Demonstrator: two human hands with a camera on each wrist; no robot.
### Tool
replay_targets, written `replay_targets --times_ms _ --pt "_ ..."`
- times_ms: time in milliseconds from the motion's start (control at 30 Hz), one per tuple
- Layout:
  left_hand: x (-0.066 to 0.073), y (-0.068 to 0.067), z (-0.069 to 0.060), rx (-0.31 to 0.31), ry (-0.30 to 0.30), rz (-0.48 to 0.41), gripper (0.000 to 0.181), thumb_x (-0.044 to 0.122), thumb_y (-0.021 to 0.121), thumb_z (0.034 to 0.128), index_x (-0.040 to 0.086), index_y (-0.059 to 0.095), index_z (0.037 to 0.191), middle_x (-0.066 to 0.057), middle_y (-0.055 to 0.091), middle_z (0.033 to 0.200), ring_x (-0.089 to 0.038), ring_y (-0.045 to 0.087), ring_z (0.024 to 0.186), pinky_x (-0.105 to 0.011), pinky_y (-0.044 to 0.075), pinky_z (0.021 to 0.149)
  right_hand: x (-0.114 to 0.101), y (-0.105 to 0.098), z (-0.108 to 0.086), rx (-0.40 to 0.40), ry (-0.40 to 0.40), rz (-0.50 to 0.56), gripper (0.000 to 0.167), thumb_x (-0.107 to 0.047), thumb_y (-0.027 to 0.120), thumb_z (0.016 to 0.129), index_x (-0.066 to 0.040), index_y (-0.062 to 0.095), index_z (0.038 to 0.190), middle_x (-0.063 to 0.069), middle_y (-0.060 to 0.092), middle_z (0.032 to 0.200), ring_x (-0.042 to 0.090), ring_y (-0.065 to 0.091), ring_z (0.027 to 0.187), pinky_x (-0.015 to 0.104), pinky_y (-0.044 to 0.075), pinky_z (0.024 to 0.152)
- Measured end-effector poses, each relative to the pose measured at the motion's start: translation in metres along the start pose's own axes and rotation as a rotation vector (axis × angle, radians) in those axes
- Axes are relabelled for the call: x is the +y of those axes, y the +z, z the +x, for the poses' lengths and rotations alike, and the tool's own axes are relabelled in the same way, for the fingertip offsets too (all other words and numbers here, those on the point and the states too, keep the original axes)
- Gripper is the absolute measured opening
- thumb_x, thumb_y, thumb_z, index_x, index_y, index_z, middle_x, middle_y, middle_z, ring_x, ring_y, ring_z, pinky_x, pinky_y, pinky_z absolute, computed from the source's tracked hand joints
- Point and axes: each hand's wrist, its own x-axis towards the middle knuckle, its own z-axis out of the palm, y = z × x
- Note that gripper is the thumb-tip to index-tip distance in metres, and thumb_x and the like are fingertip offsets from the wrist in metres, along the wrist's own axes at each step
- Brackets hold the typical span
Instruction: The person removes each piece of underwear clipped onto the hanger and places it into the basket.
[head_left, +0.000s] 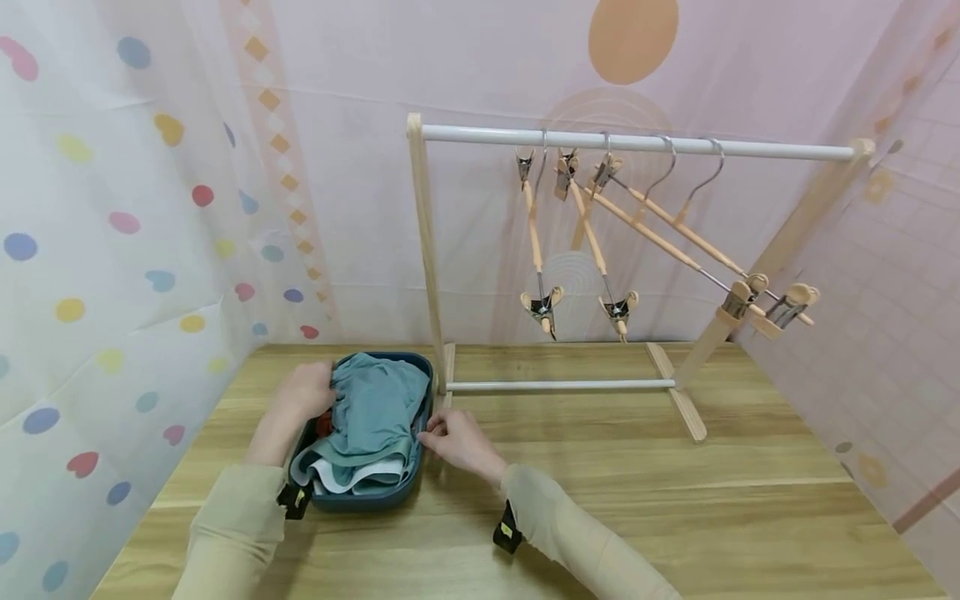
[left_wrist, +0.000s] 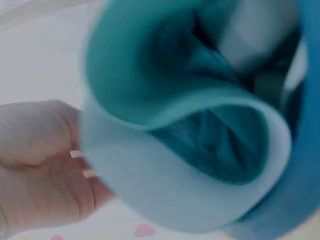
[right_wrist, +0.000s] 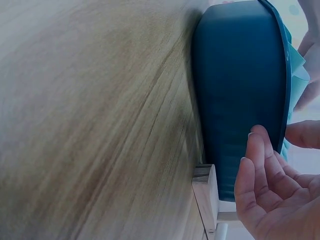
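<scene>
A dark blue basin [head_left: 375, 502] on the table holds folded cloth. On top lies a green garment [head_left: 378, 400], with white edging and looped bands toward the front; the green band [left_wrist: 120, 65] fills much of the left wrist view. My left hand [head_left: 307, 390] is at the basin's left side, fingers bent at the garment's edge. Cloth hides its fingertips in the left wrist view, so its hold is unclear. My right hand [head_left: 459, 442] pinches the basin's right rim, thumb at the edge and fingers against the outer wall [right_wrist: 240, 90].
Right of the basin stands a wooden rack with a white top rail [head_left: 495, 136] and lower bar [head_left: 562, 385]. Several clip hangers [head_left: 588, 225] hang from the rail. One rack foot [right_wrist: 205, 192] stands close to the basin. A patterned curtain [head_left: 337, 167] covers the back.
</scene>
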Motion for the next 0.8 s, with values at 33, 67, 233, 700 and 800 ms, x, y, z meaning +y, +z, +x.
replay_targets --times_ms 33,67,233,700,800 --pt "0.000 0.001 0.002 -0.023 0.015 0.001 0.034 0.002 0.059 0.0854 -0.016 0.055 0.114 -0.035 0.060 0.110 -0.047 0.058 0.101 -0.051 0.050 0.085 0.000 0.000 0.000 0.000 0.000 -0.002 0.015 -0.015 0.064 0.090 0.000 0.064 0.091 0.017 0.071 0.080 0.024 0.065 0.065 0.020 0.044 0.052" --pt "0.000 0.003 0.004 -0.053 0.038 0.012 0.040 0.001 0.058 0.0856 -0.017 0.051 0.121 -0.037 0.057 0.117 -0.049 0.056 0.108 -0.052 0.048 0.090 0.000 0.000 0.000 -0.001 0.002 -0.004 0.015 -0.015 0.064 0.090 0.000 0.064 0.091 0.017 0.071 0.080 0.023 0.065 0.065 0.019 0.045 0.052" --pt "-0.001 0.010 0.008 -0.201 0.062 0.004 0.047 -0.004 0.047 0.0865 -0.020 0.041 0.130 -0.039 0.049 0.127 -0.043 0.055 0.108 -0.046 0.047 0.088 0.000 0.001 0.002 0.000 0.005 0.005 0.015 -0.015 0.064 0.090 0.000 0.064 0.091 0.017 0.071 0.081 0.025 0.066 0.066 0.019 0.045 0.052" --pt "0.006 0.014 0.003 -0.071 0.068 -0.064 0.039 -0.004 0.047 0.0845 -0.018 0.050 0.121 -0.038 0.055 0.119 -0.035 0.057 0.091 -0.038 0.045 0.072 0.009 0.001 0.001 0.016 -0.027 0.020 0.014 -0.014 0.063 0.091 -0.001 0.065 0.092 0.019 0.070 0.081 0.029 0.066 0.067 0.019 0.046 0.053" --pt "0.017 0.007 -0.005 0.044 0.071 -0.037 0.030 0.000 0.052 0.0879 -0.013 0.056 0.115 -0.033 0.061 0.109 -0.031 0.060 0.082 -0.040 0.049 0.069 0.011 -0.010 -0.004 0.048 -0.028 0.039 0.015 -0.013 0.061 0.092 0.001 0.065 0.096 0.017 0.069 0.081 0.026 0.066 0.069 0.020 0.047 0.054"
